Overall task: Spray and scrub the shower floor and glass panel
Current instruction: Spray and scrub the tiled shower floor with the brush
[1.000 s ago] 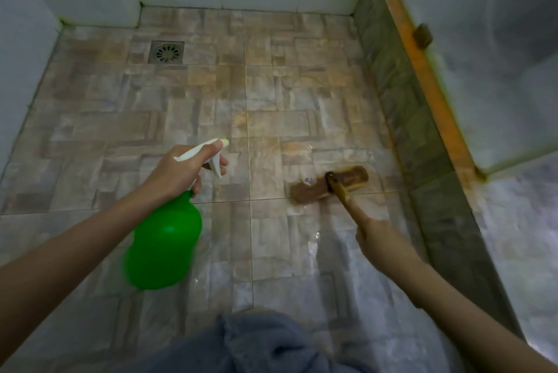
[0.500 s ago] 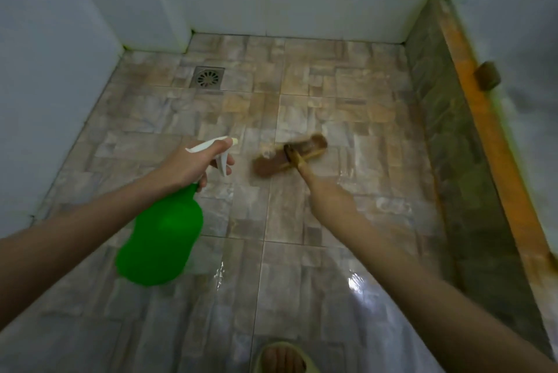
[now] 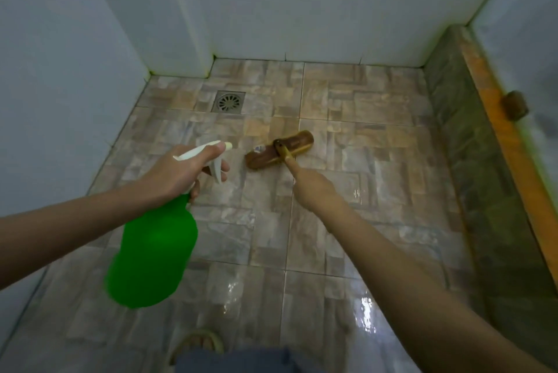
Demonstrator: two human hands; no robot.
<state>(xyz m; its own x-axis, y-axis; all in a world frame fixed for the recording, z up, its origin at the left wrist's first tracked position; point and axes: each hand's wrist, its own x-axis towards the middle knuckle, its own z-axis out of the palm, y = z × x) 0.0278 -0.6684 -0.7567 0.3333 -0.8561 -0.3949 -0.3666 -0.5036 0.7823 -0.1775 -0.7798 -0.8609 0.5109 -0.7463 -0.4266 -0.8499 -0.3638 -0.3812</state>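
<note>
Left hand (image 3: pixel 178 170) clenched round the neck of the green spray bottle (image 3: pixel 154 251), 1 digit lying along the top of the white spray head (image 3: pixel 208 152), others curled at the trigger. The bottle body hangs below the hand and tilts toward the near-left; its nozzle points toward the floor drain (image 3: pixel 229 101). The bottle is in the air, not touching the tiles.

Right hand (image 3: pixel 314 191) grasps the yellow handle (image 3: pixel 286 158) of the scrub brush, back of hand to the camera, so the fingers are hidden. The handle runs out from the fist to the brown brush head (image 3: pixel 279 150), which sits flat on the shower floor (image 3: pixel 377 167), nearer than the drain and to its right, long side lying across the handle. The spray nozzle is just beside the left end of the brush head.

A pale patch on the brush head's left half is too blurred to read. The bottle is plain green.

Between the 2 forearms the tiles are wet, with bright glare patches (image 3: pixel 365 309) well nearer than the drain. 1 sandalled foot (image 3: pixel 200 342) and blue cloth (image 3: pixel 241 360) show at the near edge. The drain sits near the far-left corner, close to the white walls (image 3: pixel 302 10). Far right of the drain is a dark tiled curb (image 3: pixel 465 161) topped by an orange strip (image 3: pixel 510 167), with a brown knob (image 3: pixel 514 105) and a pale panel (image 3: pixel 540 76) beyond it.
</note>
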